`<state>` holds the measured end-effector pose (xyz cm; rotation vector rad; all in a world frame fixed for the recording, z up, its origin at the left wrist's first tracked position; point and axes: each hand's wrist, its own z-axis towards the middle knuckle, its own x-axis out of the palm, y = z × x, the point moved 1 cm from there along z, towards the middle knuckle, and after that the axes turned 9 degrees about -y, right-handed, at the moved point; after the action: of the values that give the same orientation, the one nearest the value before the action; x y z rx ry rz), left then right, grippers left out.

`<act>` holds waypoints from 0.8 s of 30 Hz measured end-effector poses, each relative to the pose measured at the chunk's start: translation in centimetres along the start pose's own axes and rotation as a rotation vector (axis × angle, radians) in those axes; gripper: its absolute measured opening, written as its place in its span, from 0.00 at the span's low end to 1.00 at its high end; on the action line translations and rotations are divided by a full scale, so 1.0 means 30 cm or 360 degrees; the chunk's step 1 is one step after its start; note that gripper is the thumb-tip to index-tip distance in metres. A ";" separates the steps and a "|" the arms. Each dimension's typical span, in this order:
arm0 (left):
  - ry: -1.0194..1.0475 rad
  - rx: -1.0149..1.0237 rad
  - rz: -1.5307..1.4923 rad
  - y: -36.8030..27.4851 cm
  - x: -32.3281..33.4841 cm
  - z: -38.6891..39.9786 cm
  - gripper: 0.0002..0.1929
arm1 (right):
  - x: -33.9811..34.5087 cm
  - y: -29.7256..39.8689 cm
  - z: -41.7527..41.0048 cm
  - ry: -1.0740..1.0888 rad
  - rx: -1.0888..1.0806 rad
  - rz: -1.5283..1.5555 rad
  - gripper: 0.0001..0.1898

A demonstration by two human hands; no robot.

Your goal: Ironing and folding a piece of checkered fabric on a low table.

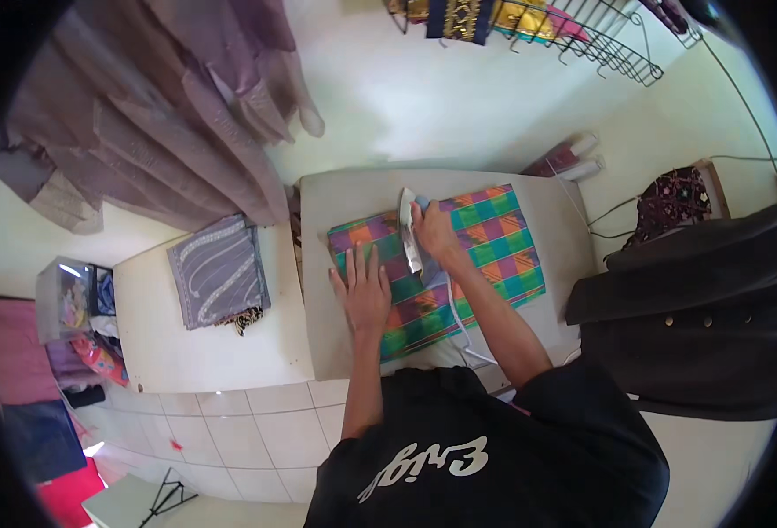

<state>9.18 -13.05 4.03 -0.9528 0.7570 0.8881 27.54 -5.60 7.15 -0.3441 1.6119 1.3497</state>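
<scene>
A folded checked cloth [494, 247] in green, orange and purple lies on the beige padded ironing surface [322, 195]. My right hand [436, 231] grips a clothes iron [409, 241] by its handle; the iron is tipped up on the cloth, its metal side showing, and whether its edge touches the cloth I cannot tell. Its pale cord [457, 317] runs down towards my body. My left hand [365, 290] lies flat near the cloth's left edge, fingers spread, pressing on it and holding nothing.
A white table [151, 350] adjoins on the left, bearing folded grey patterned cloth [220, 274]. Mauve garments [164, 119] hang above it. Dark garments [678, 317] hang at the right. A black wire rack [616, 49] with fabrics is on the wall. A clear box [65, 303] stands far left.
</scene>
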 end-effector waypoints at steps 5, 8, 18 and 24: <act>0.0030 -0.0100 0.0067 0.021 0.023 -0.020 0.22 | -0.072 -0.073 -0.163 0.0027 -0.0138 -0.0022 0.25; 0.0010 -0.0077 0.0101 0.000 0.013 -0.001 0.21 | -0.194 -0.198 -0.253 0.0127 -0.0015 -0.0016 0.25; 0.0045 -0.0050 0.0131 0.007 0.019 -0.012 0.21 | -0.269 -0.358 0.040 -0.0121 0.0042 -0.0203 0.26; 0.0034 -0.0060 0.0095 -0.020 -0.014 0.007 0.20 | -0.370 -0.489 -0.044 0.0020 0.0116 -0.0325 0.29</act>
<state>9.56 -13.15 4.69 -0.9783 0.7925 0.9483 42.98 -15.72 7.14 -0.4613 1.5858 1.1337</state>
